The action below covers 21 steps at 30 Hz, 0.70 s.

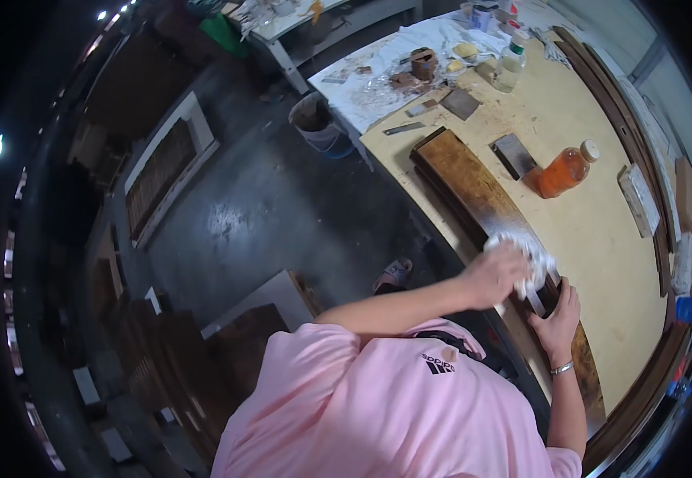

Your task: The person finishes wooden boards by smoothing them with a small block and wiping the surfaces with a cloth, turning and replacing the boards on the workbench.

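Observation:
A long brown wooden plank (pixel 469 175) with a mottled, partly shiny top lies along the near edge of the table. My left hand (pixel 496 277) is closed on a bunched white cloth (pixel 531 267), pressed against the plank's top. Closer to me, my right hand (pixel 557 320) grips the plank, thumb on the near side and fingers at the far side. A metal band circles my right wrist. Beyond the plank are a dark rectangular block (pixel 513 155) and a bottle of orange liquid (pixel 565 171) with a white cap.
The pale tabletop (pixel 601 263) also holds a clear bottle (pixel 510 65), a brown tub (pixel 423 64), a flat dark plate (pixel 460 103) and a white-wrapped block (pixel 638 201). Long brown strips (pixel 617 119) lie at the far side. A bucket (pixel 320 127) stands on the floor.

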Available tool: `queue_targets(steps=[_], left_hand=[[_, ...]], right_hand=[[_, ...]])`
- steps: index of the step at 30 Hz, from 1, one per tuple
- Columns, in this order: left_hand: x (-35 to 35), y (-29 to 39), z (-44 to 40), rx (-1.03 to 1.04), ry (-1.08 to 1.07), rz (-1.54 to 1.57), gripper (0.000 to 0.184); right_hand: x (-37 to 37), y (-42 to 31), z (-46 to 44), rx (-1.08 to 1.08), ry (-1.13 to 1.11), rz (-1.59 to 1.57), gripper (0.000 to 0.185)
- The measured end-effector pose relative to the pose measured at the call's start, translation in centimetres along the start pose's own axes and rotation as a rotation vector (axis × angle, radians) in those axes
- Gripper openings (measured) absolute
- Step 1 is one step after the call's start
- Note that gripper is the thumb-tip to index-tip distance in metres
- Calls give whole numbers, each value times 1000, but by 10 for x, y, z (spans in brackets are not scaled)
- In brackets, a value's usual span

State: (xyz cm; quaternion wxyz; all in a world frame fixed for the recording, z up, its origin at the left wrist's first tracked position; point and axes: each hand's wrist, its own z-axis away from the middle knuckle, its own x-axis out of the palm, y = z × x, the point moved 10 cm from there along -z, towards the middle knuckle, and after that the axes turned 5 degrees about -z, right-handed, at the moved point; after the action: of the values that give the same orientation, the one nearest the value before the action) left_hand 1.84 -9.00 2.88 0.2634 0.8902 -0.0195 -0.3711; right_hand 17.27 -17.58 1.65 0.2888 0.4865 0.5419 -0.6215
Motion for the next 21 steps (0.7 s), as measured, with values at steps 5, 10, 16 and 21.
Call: queue_targets(steps=[5,10,16,21], left_hand=[[-43,-2,10,-251,73,347,36],[-95,-42,-22,-357,134,-4,40],[-1,-45,-35,27,-257,-317,62],[-67,-148,-56,-117,-253,-498,52]], right_hand=[[0,-2,-1,-17,2,-9,89],[-1,-5,-1,-22,6,-12,89],[-11,-4,-3,38,-5,-23,87],[-14,1,1,58,2,3,90]])
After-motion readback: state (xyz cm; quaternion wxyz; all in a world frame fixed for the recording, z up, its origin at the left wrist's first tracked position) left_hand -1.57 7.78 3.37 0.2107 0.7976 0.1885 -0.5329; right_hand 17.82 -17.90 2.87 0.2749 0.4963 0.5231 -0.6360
